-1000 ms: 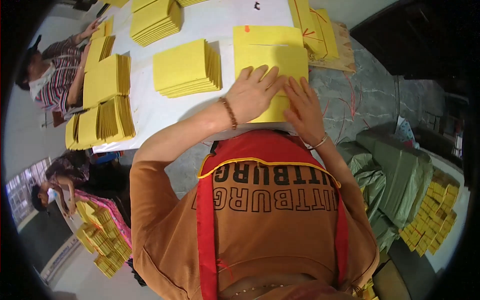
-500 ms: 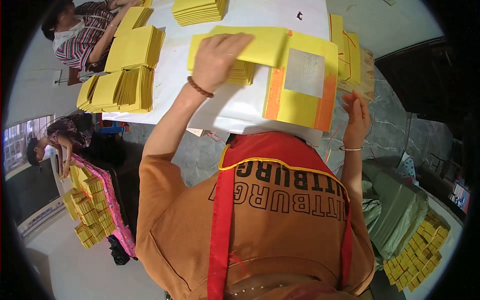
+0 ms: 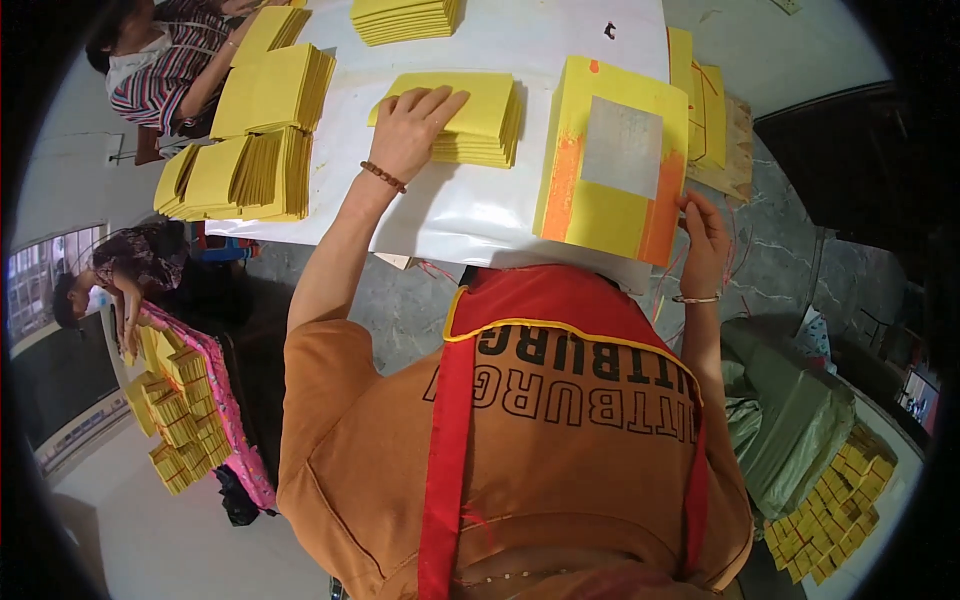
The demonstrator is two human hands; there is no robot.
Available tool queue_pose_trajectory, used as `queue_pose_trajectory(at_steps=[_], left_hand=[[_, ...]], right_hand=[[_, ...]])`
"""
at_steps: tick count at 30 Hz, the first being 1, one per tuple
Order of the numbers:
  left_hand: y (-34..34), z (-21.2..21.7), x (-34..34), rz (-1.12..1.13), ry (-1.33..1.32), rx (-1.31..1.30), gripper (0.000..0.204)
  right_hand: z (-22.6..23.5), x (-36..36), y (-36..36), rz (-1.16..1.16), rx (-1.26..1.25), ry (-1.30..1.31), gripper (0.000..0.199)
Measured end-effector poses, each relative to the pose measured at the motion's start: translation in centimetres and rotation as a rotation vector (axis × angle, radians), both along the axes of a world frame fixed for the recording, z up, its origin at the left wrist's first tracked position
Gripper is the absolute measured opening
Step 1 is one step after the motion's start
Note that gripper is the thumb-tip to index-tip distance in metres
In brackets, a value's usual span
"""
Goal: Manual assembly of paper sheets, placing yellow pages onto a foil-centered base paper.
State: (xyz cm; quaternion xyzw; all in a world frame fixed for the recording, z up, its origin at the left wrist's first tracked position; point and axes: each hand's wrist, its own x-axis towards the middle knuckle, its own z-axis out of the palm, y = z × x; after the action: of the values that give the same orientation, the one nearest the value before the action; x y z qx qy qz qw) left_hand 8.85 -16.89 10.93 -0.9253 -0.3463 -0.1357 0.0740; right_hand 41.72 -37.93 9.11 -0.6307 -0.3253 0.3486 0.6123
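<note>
1. The left hand (image 3: pixel 412 125) lies palm down, fingers extended and a little apart, on the near-left part of a folded yellow stack (image 3: pixel 490 105), upper centre of the frame.

2. The right hand (image 3: pixel 706 232), right of centre, has bent fingers at the right edge of a yellow block (image 3: pixel 612 222); whether it pinches anything, I cannot tell.

3. The folded stack shows layered edges at its near and right sides. It looks like thick, soft paper: each piece probably light and bendable, the whole pile weightier and apt to slide apart. Two opposite sides, squeezed together, would be the safer hold; a single piece is best taken by its fold.

4. The yellow block has a grey panel (image 3: pixel 622 145) and orange bands on top. It seems stiffer as a mass, with edges that could crease; its long sides offer the best purchase.

5. Both rest on the white counter (image 3: pixel 345 110), whose cover looks smooth, so piles may slip if pushed.

6. Farther out, more yellow stacks (image 3: pixel 265 90) stand at upper left beside a co-worker in a striped top (image 3: pixel 175 65), while tied bundles (image 3: pixel 835 510) fill the lower right.
</note>
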Motion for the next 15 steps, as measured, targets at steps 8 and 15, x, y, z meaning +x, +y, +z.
queue_pose_trajectory(at_steps=[8, 15], left_hand=[[-1.5, -6.4, -0.9, 0.004, 0.039, -0.066, 0.058], [-1.5, -5.3, -0.5, 0.031, 0.059, -0.126, 0.07]], right_hand=[[0.0, -0.1, 0.4, -0.011, 0.006, 0.01, 0.021], [-0.1, -0.3, 0.8, 0.004, 0.004, -0.167, 0.022]])
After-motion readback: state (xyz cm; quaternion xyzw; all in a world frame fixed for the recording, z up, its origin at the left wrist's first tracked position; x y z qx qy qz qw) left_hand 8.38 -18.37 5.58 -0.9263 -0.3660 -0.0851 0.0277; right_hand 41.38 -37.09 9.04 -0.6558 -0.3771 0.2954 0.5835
